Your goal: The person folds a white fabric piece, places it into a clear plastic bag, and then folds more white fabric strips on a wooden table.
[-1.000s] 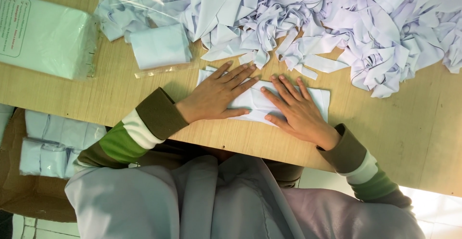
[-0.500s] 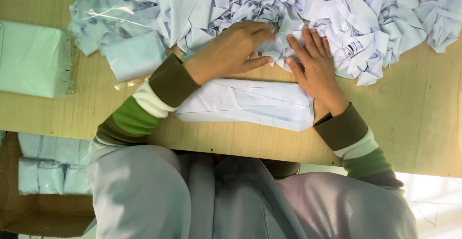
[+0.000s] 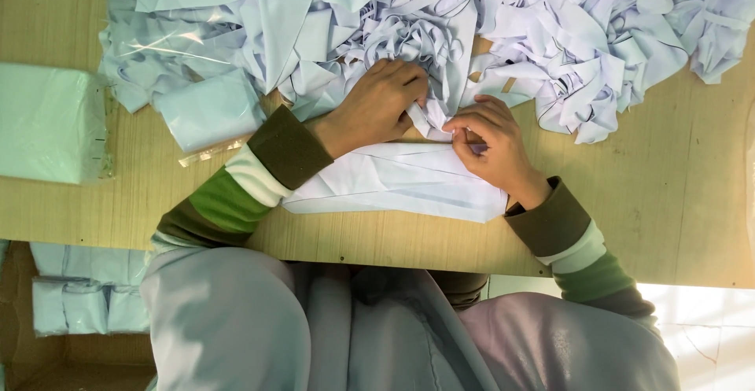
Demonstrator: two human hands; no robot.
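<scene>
both hands pinch one white strip (image 3: 431,120) at the heap's (image 3: 550,37) near edge: left hand (image 3: 376,108) closed on its upper end, right hand (image 3: 489,149) on its lower end. it hangs just above the folded cloth (image 3: 393,180) by the bench's (image 3: 692,171) near edge.

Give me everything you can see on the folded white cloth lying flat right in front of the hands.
The folded white cloth is a flat, wide piece of thin white fabric with visible fold lines and a slanted right end. It lies on the wooden table near its front edge. The left hand and right hand rest over its far edge, pinching a white strip.
</scene>
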